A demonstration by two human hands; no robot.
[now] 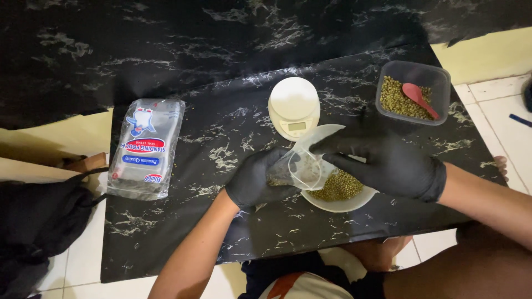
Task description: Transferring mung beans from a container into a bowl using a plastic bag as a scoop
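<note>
Gloves on, we clamp our left hand (256,180) around a clear pouch (296,169), its mouth facing right, long axis lying left-right. Our right hand (388,163) grips the white bowl (338,204) beside it, tilted toward the pouch. Most mung beans (338,187) remain in the bowl; few are bagged.

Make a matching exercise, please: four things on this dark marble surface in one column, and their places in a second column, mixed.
1. kitchen scale
2. red spoon
3. pack of pouches
4. clear pouch

a. in the tub of green beans
b. far left, lying flat
c. between both gloved hands, over the white bowl
d. behind the bowl

Pairs: 1-d, 2-a, 3-b, 4-c
</note>
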